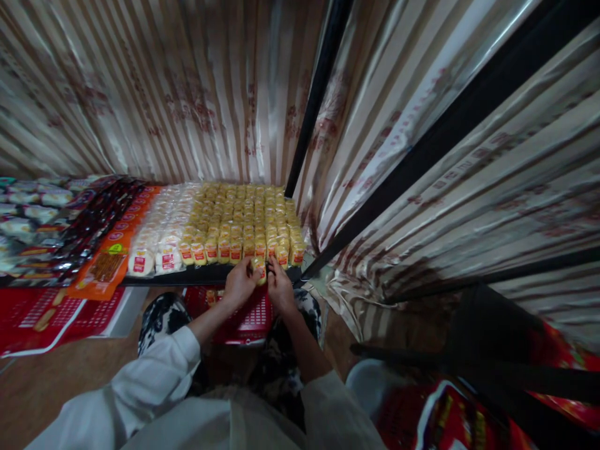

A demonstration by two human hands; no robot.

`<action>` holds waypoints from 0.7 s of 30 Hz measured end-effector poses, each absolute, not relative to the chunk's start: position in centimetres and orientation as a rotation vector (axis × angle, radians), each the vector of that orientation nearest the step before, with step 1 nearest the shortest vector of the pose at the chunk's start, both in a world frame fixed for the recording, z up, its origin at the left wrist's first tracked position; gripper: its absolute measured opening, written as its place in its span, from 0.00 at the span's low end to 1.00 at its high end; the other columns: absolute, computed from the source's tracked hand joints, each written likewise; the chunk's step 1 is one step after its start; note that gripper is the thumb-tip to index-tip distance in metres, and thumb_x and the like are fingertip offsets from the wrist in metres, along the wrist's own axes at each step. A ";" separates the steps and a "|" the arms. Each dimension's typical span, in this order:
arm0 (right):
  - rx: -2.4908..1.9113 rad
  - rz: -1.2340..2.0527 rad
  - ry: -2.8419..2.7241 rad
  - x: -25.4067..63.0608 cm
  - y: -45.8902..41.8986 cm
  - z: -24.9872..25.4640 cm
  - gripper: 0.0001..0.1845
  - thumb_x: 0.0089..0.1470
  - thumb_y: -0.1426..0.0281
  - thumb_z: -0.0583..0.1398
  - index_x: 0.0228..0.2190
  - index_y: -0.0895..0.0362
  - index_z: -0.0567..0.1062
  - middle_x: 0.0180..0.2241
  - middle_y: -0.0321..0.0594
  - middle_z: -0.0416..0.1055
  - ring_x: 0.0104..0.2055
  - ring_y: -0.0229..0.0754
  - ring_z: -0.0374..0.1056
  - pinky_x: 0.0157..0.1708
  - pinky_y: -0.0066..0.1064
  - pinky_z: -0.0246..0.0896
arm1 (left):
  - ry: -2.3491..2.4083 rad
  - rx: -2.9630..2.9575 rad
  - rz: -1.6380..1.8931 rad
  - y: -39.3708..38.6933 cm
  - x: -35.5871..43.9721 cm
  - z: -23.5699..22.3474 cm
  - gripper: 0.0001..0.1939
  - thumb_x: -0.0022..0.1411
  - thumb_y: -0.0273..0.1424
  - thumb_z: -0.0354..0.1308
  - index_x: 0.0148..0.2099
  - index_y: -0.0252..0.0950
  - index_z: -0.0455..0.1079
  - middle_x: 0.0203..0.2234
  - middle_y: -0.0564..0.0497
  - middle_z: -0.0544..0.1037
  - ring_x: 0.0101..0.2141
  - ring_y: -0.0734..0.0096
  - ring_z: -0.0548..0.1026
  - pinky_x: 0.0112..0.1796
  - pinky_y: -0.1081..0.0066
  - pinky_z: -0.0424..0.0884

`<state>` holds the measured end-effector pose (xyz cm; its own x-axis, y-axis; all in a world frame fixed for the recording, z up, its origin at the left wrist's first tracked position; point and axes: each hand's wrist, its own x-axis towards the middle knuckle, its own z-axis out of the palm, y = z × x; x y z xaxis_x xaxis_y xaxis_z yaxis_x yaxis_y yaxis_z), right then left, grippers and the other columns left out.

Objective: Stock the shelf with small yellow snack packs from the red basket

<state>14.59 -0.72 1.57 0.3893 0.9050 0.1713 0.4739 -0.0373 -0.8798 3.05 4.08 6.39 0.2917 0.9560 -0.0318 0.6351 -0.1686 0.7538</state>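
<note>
Between my hands, at the shelf's front edge, is a small yellow packaged snack cake (259, 271) with a red label. My left hand (242, 282) has its fingers closed on the pack's left side. My right hand (280, 285) is at the right of the same pack, fingers curled together; whether they grip it I cannot make out. Just behind stand rows of matching yellow snack packs (239, 219), their red labels facing me. To their left are rows of white wrapped packs (162, 231) with red labels.
Orange bags (105, 265) and dark packets (96, 215) lie farther left on the black shelf (197, 275). Below it are red baskets (244, 319). A black post (319, 94) and a slanting bar (398, 159) stand before striped curtains (210, 94). A white bucket (368, 378) sits lower right.
</note>
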 end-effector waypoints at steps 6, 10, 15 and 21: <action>-1.676 0.505 -1.239 15.4 -0.5 1.3 0.28 0.52 0.75 0.48 0.55 0.59 0.62 0.52 0.47 0.66 0.50 0.43 0.65 0.53 0.38 0.58 | 1.383 1.927 0.592 4.5 4.4 6.2 0.15 0.57 0.33 0.55 0.47 0.35 0.67 0.31 0.50 0.75 0.29 0.71 0.71 0.33 0.74 0.64; -1.639 0.522 -1.222 15.9 -0.6 1.0 0.25 0.52 0.74 0.48 0.52 0.56 0.67 0.48 0.44 0.69 0.48 0.42 0.66 0.53 0.37 0.58 | 1.386 1.983 0.638 4.7 5.2 5.8 0.15 0.58 0.31 0.55 0.48 0.35 0.67 0.37 0.48 0.74 0.35 0.68 0.72 0.39 0.71 0.66; -1.589 0.547 -1.116 16.1 -0.7 0.4 0.21 0.54 0.70 0.49 0.48 0.56 0.69 0.44 0.44 0.71 0.46 0.42 0.67 0.50 0.36 0.60 | 1.341 2.087 0.672 5.1 5.8 5.5 0.16 0.59 0.32 0.53 0.50 0.33 0.66 0.42 0.44 0.71 0.42 0.64 0.70 0.45 0.67 0.65; -1.601 0.418 -1.148 15.9 -0.7 0.2 0.18 0.55 0.68 0.50 0.44 0.57 0.72 0.43 0.46 0.71 0.45 0.43 0.67 0.47 0.34 0.63 | 1.332 2.100 0.671 5.6 5.8 5.7 0.17 0.59 0.32 0.53 0.51 0.34 0.66 0.42 0.45 0.72 0.42 0.65 0.70 0.45 0.67 0.66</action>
<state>15.93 -0.68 0.19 0.4740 0.8350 0.2794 0.4597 0.0359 -0.8873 5.84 5.62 5.66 0.3817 0.9172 0.1144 0.6377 -0.3509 0.6857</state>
